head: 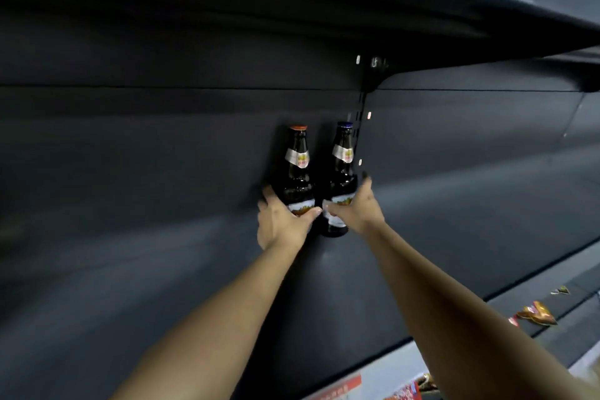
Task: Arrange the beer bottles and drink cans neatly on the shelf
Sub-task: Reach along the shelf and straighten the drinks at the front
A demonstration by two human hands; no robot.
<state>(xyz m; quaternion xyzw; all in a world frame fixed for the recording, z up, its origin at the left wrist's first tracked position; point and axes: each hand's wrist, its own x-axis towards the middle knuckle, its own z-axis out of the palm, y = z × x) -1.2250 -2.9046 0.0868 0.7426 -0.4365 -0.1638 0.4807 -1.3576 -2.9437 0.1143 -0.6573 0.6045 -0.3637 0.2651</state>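
Note:
Two dark glass beer bottles stand side by side at the back of a dark shelf [162, 269]. The left bottle [298, 169] has an orange cap; my left hand [281, 221] grips its lower body around the label. The right bottle [342, 166] has a blue cap; my right hand [357, 208] grips its lower body the same way. Both bottles are upright and nearly touching, close to the dark back panel. Both my arms reach far forward over the shelf.
Another dark shelf [454, 10] hangs overhead, held by a bracket [373, 75] on a slotted upright just right of the bottles. Lower right, a shelf below carries an orange wrapper [537, 313] and red labels [344, 388] along the front edge.

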